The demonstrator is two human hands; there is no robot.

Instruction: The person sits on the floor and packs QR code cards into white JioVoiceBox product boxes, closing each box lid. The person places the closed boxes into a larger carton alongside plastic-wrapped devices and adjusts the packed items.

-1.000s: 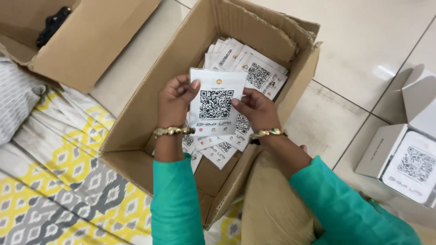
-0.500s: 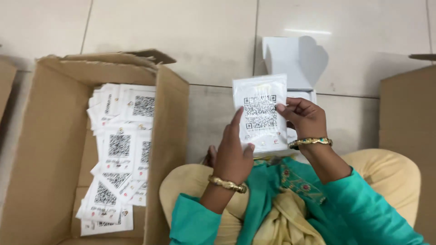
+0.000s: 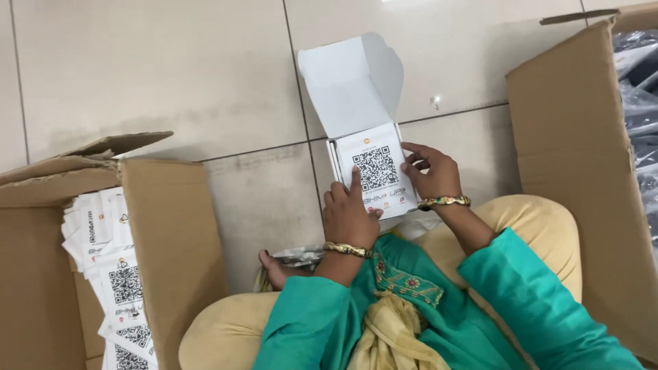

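A white card with a black square code pattern point(image 3: 378, 171) lies in the mouth of a small open white box point(image 3: 351, 85) on the tiled floor in front of my knees. My left hand point(image 3: 348, 212) presses on the card's lower left with the forefinger stretched out. My right hand point(image 3: 430, 173) grips the card's right edge with its fingertips. Both wrists carry gold bangles. The box lid stands up behind the card.
A large cardboard box point(image 3: 164, 233) on the left holds a stack of several similar cards point(image 3: 113, 274). Another big cardboard box point(image 3: 576, 157) on the right holds clear plastic bags point(image 3: 641, 103). My crossed legs and teal sleeves fill the bottom.
The view swung right from the card-filled box. The card went from held up in the air to lying in the small white box, with both hands still on it.
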